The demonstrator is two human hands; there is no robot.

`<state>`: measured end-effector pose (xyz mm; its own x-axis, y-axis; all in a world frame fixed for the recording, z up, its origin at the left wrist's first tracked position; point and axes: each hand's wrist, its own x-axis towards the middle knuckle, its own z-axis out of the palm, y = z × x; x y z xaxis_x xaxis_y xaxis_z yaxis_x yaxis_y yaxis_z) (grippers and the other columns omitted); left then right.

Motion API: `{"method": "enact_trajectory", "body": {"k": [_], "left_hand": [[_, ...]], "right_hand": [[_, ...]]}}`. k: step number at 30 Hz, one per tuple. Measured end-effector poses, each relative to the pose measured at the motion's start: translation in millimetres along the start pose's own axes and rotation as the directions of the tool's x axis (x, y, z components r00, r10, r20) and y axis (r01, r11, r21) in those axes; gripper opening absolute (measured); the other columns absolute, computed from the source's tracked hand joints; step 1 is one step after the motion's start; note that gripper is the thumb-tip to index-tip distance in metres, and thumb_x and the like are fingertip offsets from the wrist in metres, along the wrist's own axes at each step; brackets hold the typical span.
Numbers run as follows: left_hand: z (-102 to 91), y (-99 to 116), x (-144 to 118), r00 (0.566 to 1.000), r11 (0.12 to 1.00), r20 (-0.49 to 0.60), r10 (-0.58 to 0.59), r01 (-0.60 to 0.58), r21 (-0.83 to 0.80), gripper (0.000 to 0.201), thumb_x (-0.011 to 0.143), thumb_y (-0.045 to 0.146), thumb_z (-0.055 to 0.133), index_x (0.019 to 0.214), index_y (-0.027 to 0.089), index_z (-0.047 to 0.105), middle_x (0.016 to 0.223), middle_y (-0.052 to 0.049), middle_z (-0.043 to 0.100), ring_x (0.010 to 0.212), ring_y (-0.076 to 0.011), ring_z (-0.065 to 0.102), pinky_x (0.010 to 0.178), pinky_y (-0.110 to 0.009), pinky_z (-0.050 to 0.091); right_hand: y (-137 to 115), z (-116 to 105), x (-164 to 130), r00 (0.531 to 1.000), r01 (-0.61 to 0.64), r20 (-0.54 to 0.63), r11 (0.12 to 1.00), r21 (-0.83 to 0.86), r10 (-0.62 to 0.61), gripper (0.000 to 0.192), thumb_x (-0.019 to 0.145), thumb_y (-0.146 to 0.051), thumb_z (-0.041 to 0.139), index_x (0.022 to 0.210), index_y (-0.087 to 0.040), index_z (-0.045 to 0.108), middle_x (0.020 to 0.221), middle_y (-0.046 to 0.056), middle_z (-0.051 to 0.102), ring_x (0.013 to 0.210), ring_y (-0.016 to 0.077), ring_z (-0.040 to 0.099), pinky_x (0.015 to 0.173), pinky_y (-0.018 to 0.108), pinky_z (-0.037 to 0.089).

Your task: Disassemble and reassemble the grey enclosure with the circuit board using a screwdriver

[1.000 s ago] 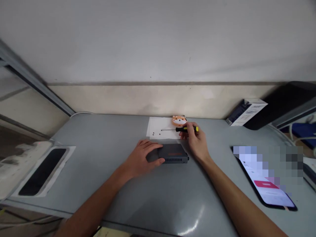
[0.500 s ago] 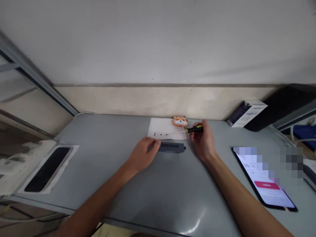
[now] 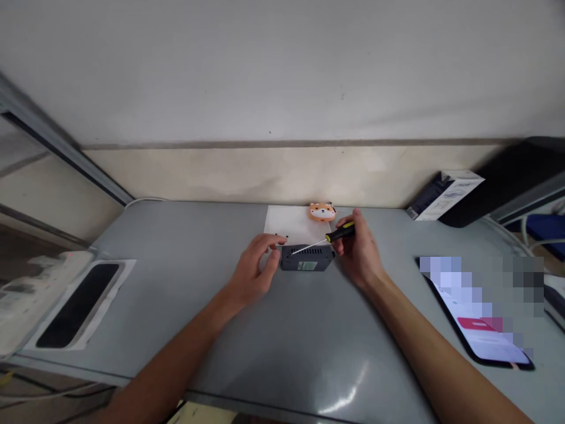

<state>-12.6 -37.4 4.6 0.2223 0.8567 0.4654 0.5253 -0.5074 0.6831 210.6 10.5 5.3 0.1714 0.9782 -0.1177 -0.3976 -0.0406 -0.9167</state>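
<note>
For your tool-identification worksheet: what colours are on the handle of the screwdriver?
Black with yellow, on the screwdriver in the right hand; head view.
</note>
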Motion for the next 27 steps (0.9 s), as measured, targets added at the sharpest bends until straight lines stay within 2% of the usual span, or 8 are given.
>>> {"method": "enact_trajectory", "body": {"k": [4,10,15,20,23,27], "left_hand": [[-1.1,-1.1,-5.4,0.980,0.977,0.006,0.201,-0.201,0.076,0.022,0.101,0.024,0.055,0.121,0.022,0.063,0.116,-0.009,0.074,0.109,-0.0220,0.070,0.099,-0.038,0.056],[1.3,0.6,-2.4,0.964,0.955,-0.032,0.266,-0.259,0.142,0.012,0.100,0.020,0.059,0.110,0.023,0.065,0.112,-0.008,0.075,0.103,-0.0209,0.073,0.096,-0.038,0.058],[2.5,-3.6,0.4,0.919,0.903,-0.069,0.388,-0.364,0.229,0.010,0.098,0.016,0.061,0.103,0.024,0.065,0.108,-0.006,0.077,0.095,-0.0182,0.074,0.087,-0.034,0.059],[0.4,-6.9,2.9,0.888,0.857,-0.046,0.458,-0.426,0.291,0.011,0.099,0.014,0.061,0.103,0.024,0.064,0.106,-0.005,0.076,0.092,-0.0168,0.073,0.083,-0.031,0.059],[-2.4,-7.2,4.5,0.872,0.830,-0.007,0.489,-0.463,0.312,0.013,0.100,0.012,0.060,0.104,0.024,0.063,0.107,-0.006,0.075,0.088,-0.0155,0.071,0.081,-0.030,0.059],[-7.0,-6.3,6.9,0.853,0.796,0.028,0.521,-0.497,0.345,0.014,0.100,0.011,0.058,0.104,0.023,0.062,0.106,-0.006,0.075,0.084,-0.0155,0.070,0.081,-0.031,0.058]], "right_hand": [[3.3,0.8,-2.0,1.000,-0.009,0.011,1.000,-0.010,0.009,0.059,0.072,-0.081,0.074,0.071,-0.023,0.061,0.042,-0.006,0.049,0.036,0.0088,0.044,0.038,0.022,0.033],[1.7,2.0,-3.0,1.000,-0.014,0.010,1.000,0.003,0.014,0.062,0.065,-0.082,0.077,0.070,-0.023,0.060,0.043,-0.007,0.051,0.035,0.0079,0.045,0.036,0.020,0.033],[0.7,2.9,-2.4,1.000,-0.005,0.013,1.000,-0.008,0.005,0.063,0.067,-0.083,0.076,0.071,-0.022,0.063,0.040,-0.006,0.050,0.035,0.0083,0.045,0.037,0.021,0.033],[2.8,1.1,1.9,0.999,0.029,-0.025,0.999,0.023,-0.029,0.060,0.071,-0.082,0.073,0.073,-0.022,0.062,0.045,-0.006,0.053,0.039,0.0085,0.045,0.039,0.023,0.032],[4.9,-1.1,4.2,0.993,0.102,-0.046,0.992,-0.080,-0.106,0.060,0.076,-0.082,0.069,0.075,-0.022,0.061,0.048,-0.005,0.056,0.042,0.0093,0.045,0.043,0.024,0.035],[7.7,-2.7,4.5,0.982,0.180,-0.002,0.944,-0.276,-0.188,0.063,0.077,-0.086,0.064,0.076,-0.023,0.060,0.051,-0.004,0.060,0.044,0.0103,0.047,0.045,0.025,0.036]]}}
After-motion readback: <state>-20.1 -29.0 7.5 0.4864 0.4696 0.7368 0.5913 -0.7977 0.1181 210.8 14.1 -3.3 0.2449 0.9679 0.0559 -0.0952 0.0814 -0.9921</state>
